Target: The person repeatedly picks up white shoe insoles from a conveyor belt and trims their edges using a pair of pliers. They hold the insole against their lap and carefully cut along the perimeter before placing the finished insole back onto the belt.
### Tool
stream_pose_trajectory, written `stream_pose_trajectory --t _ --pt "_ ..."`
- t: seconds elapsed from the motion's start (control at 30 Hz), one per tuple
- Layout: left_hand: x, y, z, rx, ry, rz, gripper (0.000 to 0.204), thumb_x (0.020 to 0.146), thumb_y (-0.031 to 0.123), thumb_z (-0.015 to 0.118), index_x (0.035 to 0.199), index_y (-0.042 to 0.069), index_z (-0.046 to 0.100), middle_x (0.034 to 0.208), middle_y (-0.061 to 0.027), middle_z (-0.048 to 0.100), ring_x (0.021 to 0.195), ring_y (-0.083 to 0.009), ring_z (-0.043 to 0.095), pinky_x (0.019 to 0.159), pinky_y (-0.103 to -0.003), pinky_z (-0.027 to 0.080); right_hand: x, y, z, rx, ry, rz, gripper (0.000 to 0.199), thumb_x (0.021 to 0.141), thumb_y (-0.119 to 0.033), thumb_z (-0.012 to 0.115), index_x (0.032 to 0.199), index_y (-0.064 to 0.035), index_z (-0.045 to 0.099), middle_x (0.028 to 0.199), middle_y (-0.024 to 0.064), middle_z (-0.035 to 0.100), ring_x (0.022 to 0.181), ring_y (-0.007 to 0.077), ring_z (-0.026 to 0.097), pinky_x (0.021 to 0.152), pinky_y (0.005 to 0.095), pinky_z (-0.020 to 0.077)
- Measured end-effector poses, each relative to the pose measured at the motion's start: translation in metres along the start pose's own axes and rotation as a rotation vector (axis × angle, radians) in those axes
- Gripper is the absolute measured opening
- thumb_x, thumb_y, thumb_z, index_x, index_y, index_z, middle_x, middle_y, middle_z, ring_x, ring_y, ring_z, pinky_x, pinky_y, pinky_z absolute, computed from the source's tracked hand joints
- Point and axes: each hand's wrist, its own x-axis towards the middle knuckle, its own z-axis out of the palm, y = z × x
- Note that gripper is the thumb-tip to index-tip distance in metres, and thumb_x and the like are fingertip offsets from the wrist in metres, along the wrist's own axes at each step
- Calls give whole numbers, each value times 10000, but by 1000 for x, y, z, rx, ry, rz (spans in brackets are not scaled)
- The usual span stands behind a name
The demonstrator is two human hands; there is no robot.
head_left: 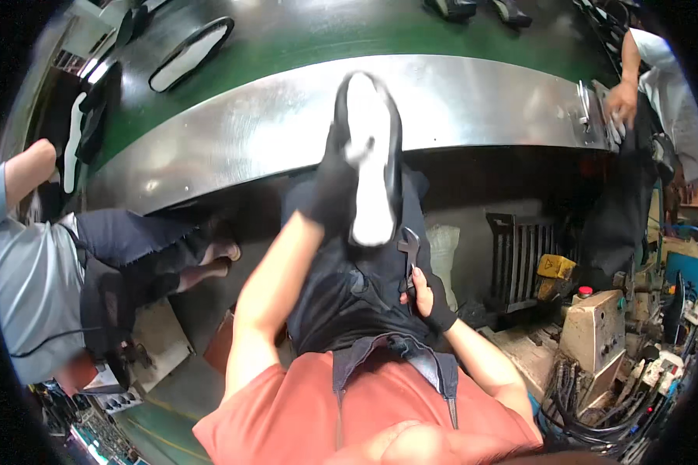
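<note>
A black shoe upper with a long white sole (pixel 374 203) is held up in front of me, toe pointing away, above my lap and the edge of the metal ledge. My left hand (pixel 335 186), in a black glove, is closed around its left side. The fingertips are partly lost against the dark material. By my right thigh, my right hand (pixel 428 301), in a black fingerless glove, is closed on a grey metal tool with a notched, wrench-like head (pixel 409 246). The tool's head points away from me, below the shoe's heel. Its handle is partly hidden by my fingers.
A steel ledge (pixel 240 128) borders a green conveyor belt (pixel 295 46) carrying another white-soled shoe (pixel 188 59). A co-worker (pixel 39 279) sits at left; another co-worker's hand (pixel 622 102) is at far right. A machine control box with a red button (pixel 593 329) and cables stand at right.
</note>
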Motion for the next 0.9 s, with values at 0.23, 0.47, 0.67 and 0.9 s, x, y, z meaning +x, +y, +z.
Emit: stream_pose_trajectory --t 0.23,0.47,0.67,0.9 --pt "49 6 26 613 -292 566 383 888 194 649 1222 18 587 1112 -85 649 975 -176 614 885 -327 480 15 1 -12 -14 -60 -42 566 1015 -474 349 794 -20 603 614 61 621 551 152 602 570 282 480" --pt "-32 -24 -71 1051 -386 324 361 832 109 719 1159 2 612 1128 -94 664 1039 -171 610 924 -323 477 22 7 -20 -104 -133 -3 589 1019 -477 309 776 -35 613 591 68 621 515 154 580 547 279 463" --pt "-2 56 -140 721 17 202 343 861 99 688 1175 -12 609 1096 -71 663 1013 -148 613 911 -316 484 24 17 -24 -72 -110 124 581 1005 -504 325 781 -43 598 600 61 619 528 149 592 542 291 476" --pt "147 212 -309 1493 646 710 795 740 453 761 1317 -10 469 1333 -236 499 1243 -339 484 1054 -429 363 51 12 -16 46 -110 314 587 998 -529 327 810 -49 608 608 62 611 525 150 580 535 284 469"
